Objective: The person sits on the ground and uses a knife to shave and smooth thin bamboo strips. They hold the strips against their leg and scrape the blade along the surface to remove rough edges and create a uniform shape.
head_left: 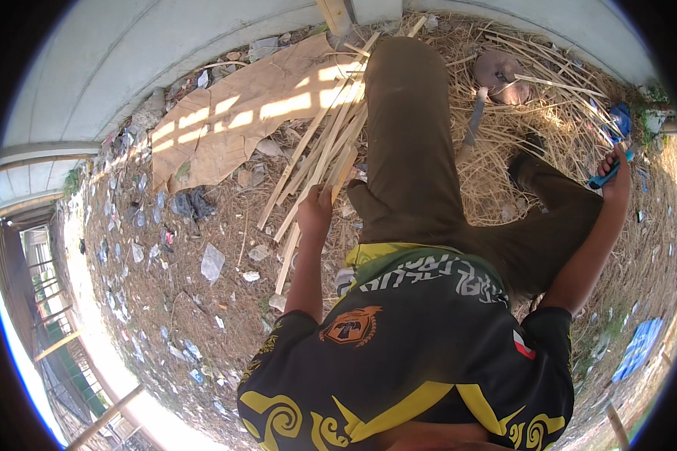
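Observation:
My left hand (315,209) is closed around the lower end of a short, pale bamboo strip (344,168), beside my bent leg. Long split bamboo strips (308,165) lie in a loose bundle under and beside this hand. Out to the right, my right hand (615,174) grips a teal cloth (602,179), its fingers wrapped round it. Between my legs a machete (474,120) rests with its blade pointing away, over the bamboo shavings (496,180).
A round brown block (496,74) sits among thin strips at the far right. Flattened brown cardboard (226,124) covers ground at the far left, below a pale wall (165,60). Plastic scraps, including a clear sheet (212,262), litter the left. A blue striped sheet (638,349) lies right.

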`<state>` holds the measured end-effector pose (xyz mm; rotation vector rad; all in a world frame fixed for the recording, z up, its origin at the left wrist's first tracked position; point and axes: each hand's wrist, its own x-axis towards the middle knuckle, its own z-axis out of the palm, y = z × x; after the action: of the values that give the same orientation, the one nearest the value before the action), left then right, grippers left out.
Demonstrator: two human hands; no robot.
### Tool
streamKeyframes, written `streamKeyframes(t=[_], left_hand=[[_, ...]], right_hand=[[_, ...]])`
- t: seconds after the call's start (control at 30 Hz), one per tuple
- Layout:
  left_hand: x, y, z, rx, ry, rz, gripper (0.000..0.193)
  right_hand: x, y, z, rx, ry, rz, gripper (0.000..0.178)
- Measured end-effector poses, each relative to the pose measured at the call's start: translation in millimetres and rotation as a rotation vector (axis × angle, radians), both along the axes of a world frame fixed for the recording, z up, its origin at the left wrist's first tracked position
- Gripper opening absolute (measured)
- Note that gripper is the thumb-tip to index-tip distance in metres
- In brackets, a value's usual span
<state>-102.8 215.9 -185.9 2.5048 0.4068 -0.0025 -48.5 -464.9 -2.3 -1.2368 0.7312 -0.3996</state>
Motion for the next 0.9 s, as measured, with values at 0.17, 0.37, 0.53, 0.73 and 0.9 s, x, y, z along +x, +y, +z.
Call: streamKeyframes(t=[0.17,0.37,0.53,0.73,0.9], left_hand=[[-25,-31,-44,-0.190,0.055,0.081,0.034],[-23,-34,-50,-0.292,0.050,0.189,0.035],[-11,-22,-35,-0.297,0.026,0.129,0.037],[2,-28,-29,-0.280,-0.031,0.089,0.035],[27,-22,-6,-0.468,-0.137,0.101,0.032]], right_hand=[[2,2,4,0.031,-0.016,0.025,0.025],[0,3,5,0.032,-0.020,0.039,0.025],[-4,2,6,0.003,-0.042,0.050,0.026],[-2,4,6,0.034,-0.031,0.046,0.024],[5,20,1,0.043,0.043,0.135,0.021]])
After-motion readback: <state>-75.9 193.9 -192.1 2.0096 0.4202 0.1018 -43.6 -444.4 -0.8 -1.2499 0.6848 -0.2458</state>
